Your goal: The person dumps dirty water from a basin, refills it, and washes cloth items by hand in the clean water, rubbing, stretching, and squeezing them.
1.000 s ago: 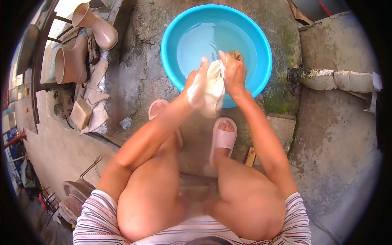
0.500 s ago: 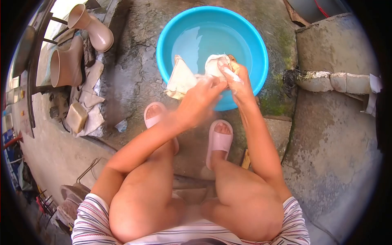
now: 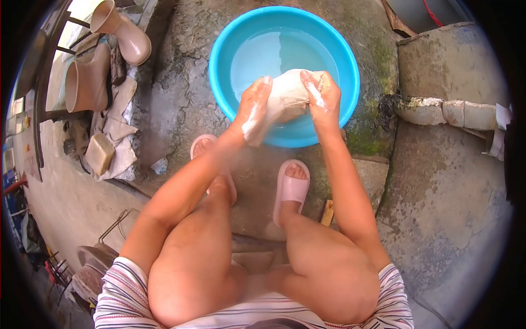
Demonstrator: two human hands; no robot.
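A wet off-white cloth (image 3: 287,93) is stretched between my two hands, over the near part of a round blue basin (image 3: 217,71) with water in it. My left hand (image 3: 253,107) grips the cloth's left end near the basin's rim, with white foam on the thumb side. The right end is pinched in my right hand (image 3: 323,98), which also has white suds along the thumb. The cloth's lower part sags between the hands, and its left end hangs beside my left wrist.
Beige boots (image 3: 87,82) and a soap block (image 3: 100,154) on rags lie at the left. A pipe (image 3: 449,111) runs along the right. Pink slippers (image 3: 292,189) are on my feet below the basin. A wood piece (image 3: 327,213) lies beside them.
My left hand has moved from the cloth's middle to its left end. The cloth, earlier bunched at my right hand with a flap at left, is now spread between both hands.
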